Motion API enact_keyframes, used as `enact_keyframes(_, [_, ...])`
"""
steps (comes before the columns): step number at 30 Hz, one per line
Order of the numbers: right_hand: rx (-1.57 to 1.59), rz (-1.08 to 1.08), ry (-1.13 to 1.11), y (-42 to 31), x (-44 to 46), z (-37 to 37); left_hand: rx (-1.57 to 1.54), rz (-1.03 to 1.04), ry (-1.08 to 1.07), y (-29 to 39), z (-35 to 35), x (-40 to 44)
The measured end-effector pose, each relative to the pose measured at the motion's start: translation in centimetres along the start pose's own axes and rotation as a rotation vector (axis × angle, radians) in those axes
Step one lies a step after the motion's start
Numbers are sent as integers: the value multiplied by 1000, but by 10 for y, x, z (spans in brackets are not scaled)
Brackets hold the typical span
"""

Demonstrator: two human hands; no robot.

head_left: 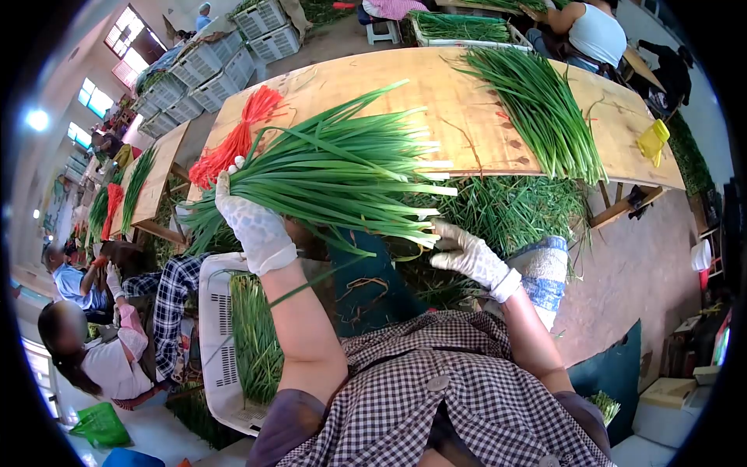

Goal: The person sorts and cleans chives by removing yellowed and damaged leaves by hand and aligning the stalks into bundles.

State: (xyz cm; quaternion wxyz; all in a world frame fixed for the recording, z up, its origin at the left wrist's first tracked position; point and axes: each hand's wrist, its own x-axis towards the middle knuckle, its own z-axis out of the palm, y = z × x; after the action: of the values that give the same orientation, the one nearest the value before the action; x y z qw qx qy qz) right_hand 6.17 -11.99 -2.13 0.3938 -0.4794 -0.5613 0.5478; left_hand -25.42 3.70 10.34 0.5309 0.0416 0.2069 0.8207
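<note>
My left hand (253, 226), in a pale patterned glove, grips a large spread bunch of long green stalks (334, 167) near its leafy end. The pale cut ends point right, over the front edge of the wooden table (405, 78). My right hand (471, 259), gloved too, is by the lower cut ends with its fingers bent; whether it pinches a stalk is too small to tell. Red ties (245, 128) lie on the table just behind the bunch. Another pile of green stalks (541, 109) rests farther right on the table.
A white crate (222, 342) of green stalks stands at my left. Loose greens (513, 210) lie below the table's front edge. A yellow item (654, 142) sits at the table's right end. People work at left and at the far right; stacked crates (210, 74) stand behind.
</note>
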Motion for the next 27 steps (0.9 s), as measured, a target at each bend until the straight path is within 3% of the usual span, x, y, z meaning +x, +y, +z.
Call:
enact_keyframes(3, [435, -206, -44, -35, 5, 22, -32, -44, -63, -1, -6, 2])
enact_keyframes(4, [356, -169, -128, -41, 7, 17, -1, -42, -114, -2, -10, 3])
enact_keyframes(6, [563, 20, -71, -65, -8, 11, 27, -36, -168, -5, -8, 3])
enact_keyframes(10, [268, 54, 30, -94, -38, -17, 37, -44, -47, -10, -2, -1])
enact_keyframes(12, [177, 150, 193, -107, -55, -30, -35, -58, 52, -13, 1, 2])
enact_keyframes(14, [457, -82, 316, -72, -76, -59, -49, -80, 43, -11, -8, 15])
enact_keyframes(15, [454, -78, 314, -58, -79, -74, -43, -79, 9, -11, -11, 15])
enact_keyframes(18, [471, -322, 664, -31, -78, -108, -48, -77, 11, -7, -16, 16])
enact_keyframes(19, [43, -95, 564, -54, -68, -92, -62, -79, 39, -7, -14, 16])
enact_keyframes(20, [-379, -11, 469, -45, -61, -88, -63, -79, 37, -8, -13, 15])
enact_keyframes(22, [-356, -151, 357, -46, -35, -53, -69, -77, 126, -11, -4, 11])
enact_keyframes(23, [116, -67, 204, -68, -24, -31, -71, -80, 123, -13, -5, 12])
enact_keyframes(24, [233, -83, 144, -71, -13, -15, -75, -83, 88, -14, -8, 13])
enact_keyframes(25, [98, -159, 156, -86, -3, 1, -76, -82, 52, -14, -12, 14])
enact_keyframes(26, [331, -174, 174, -68, 12, 13, -75, -77, 47, -14, -19, 17])
enact_keyframes(27, [261, -188, 157, -75, 13, 19, -50, -96, -70, -12, -28, 20])
